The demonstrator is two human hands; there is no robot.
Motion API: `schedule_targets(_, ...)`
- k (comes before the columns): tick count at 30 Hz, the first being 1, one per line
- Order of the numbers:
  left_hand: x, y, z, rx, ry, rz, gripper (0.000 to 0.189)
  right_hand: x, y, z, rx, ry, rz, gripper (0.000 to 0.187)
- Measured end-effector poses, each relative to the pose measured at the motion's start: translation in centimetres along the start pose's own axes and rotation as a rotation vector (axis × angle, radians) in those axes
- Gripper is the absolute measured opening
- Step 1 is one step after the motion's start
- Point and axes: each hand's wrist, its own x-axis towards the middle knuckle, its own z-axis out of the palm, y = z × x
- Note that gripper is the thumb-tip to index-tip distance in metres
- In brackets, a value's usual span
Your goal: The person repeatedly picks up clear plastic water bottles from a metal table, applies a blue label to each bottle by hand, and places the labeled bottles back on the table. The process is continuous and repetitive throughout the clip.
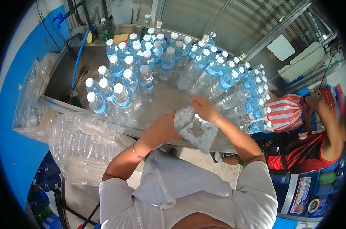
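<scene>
My left hand (165, 126) is at the front edge of the steel counter (161, 100), beside an open clear plastic bag (200, 137) with small clear or white pieces in it. My right hand (205, 108) is at the bag's upper edge, its fingers curled. A clear round plastic piece (184, 118), perhaps a bottle's base, lies between the hands; which hand holds it cannot be told. Capped water bottles (123, 98) with blue labels stand upright behind and left of the hands. More bottles (229, 80) stand at the right, leaning in the wide view.
A steel sink basin (64, 77) with a blue hose (80, 57) lies at the left. A large clear bag of empty bottles (90, 146) hangs below the counter's front. At the right, a person in a red shirt (307, 151) handles a red-and-white striped bag (286, 113).
</scene>
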Motion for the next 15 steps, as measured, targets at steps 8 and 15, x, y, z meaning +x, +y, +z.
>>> schedule_targets(8,0.0,-1.4,0.6,-0.914,-0.348,0.147,0.076,-1.6,-1.0,-1.2,0.184,0.162,-0.524,0.036)
schedule_targets(15,1.3,-0.7,1.8,-0.602,-0.338,0.031,0.071,-2.9,0.1,-1.8,0.014,0.113,-0.152,0.026)
